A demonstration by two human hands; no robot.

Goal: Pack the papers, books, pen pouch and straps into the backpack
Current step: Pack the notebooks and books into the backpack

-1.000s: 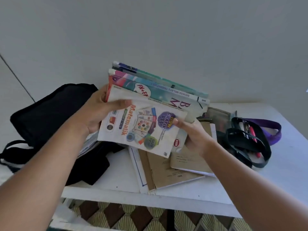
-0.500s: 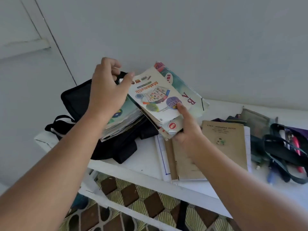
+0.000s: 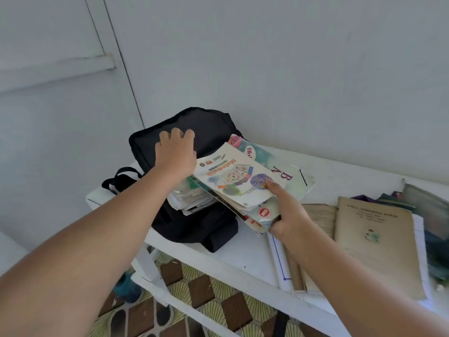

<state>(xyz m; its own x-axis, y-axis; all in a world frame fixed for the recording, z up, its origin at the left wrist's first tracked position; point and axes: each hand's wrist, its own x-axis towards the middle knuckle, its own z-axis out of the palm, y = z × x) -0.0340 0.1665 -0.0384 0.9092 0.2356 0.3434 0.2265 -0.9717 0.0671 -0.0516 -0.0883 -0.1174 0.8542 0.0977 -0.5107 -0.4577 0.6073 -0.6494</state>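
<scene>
The black backpack (image 3: 194, 132) lies at the table's (image 3: 243, 254) left end. The left hand (image 3: 176, 152) grips its upper flap, fingers curled over the fabric. The right hand (image 3: 286, 212) clamps the stack of books (image 3: 243, 181), angled at the mouth. Step in hand, by judgement: loading books. Next: widen the opening and slide them in.

Left arm (image 3: 73, 251): bare from the lower left corner of the frame to the wrist; no sleeve in view.
Left hand (image 3: 176, 154): bare; no glove, ring or watch visible.
Right arm (image 3: 352, 283): bare from the lower right corner of the frame to the wrist; no sleeve in view.
Right hand (image 3: 288, 215): bare; no glove, ring or watch visible.
Wrists: both plain, with no band or bracelet to be seen.
Nails: too blurred to tell.
</scene>
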